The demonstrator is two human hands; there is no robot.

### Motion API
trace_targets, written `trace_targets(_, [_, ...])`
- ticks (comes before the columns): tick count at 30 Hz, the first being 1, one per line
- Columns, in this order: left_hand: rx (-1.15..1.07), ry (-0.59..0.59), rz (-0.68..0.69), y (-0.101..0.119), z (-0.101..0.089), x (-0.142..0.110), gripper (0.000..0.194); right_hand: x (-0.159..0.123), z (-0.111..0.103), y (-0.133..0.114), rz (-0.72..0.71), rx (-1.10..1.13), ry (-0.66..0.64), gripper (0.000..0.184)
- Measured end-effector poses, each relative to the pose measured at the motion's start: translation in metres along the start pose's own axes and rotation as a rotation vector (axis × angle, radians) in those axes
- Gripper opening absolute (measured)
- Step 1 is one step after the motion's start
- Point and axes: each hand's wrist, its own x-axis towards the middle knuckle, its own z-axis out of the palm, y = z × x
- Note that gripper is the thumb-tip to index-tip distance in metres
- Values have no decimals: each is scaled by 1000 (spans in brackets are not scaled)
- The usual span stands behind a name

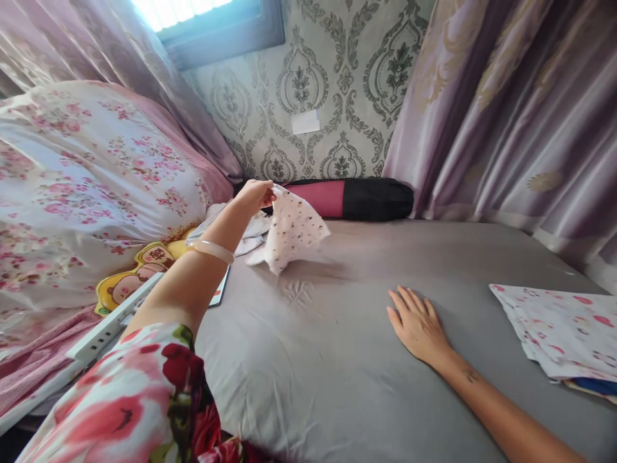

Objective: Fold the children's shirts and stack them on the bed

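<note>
My left hand [258, 195] is reaching across the bed, its fingers pinched on one corner of a white cloth [296, 228] dotted with small dark figures. The cloth hangs from that corner, its lower edge at the grey sheet. Behind and to the left of it lie crumpled pale cloths [253, 235], partly hidden by my forearm. My right hand [418, 325] rests palm down on the grey bed sheet [347, 360], fingers spread, holding nothing. To the right of that hand lies a folded white cloth [563, 328] with pink and red prints.
A black and pink bolster-shaped bag [371, 199] lies against the patterned wall. At left are a floral cover [96, 173], a yellow cartoon plush [130, 280], a white power strip [108, 325] and a dark-edged flat object [220, 289]. Purple curtains [511, 128] hang at right.
</note>
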Motion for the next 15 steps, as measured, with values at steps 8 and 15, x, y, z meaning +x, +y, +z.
trace_targets(8, [-350, -217, -17, 13, 87, -66, 9, 32, -36, -23, 70, 396, -133, 44])
trace_targets(15, [-363, -220, 160, 14, 134, -107, 14, 74, -89, -85, 105, 928, -30, 39])
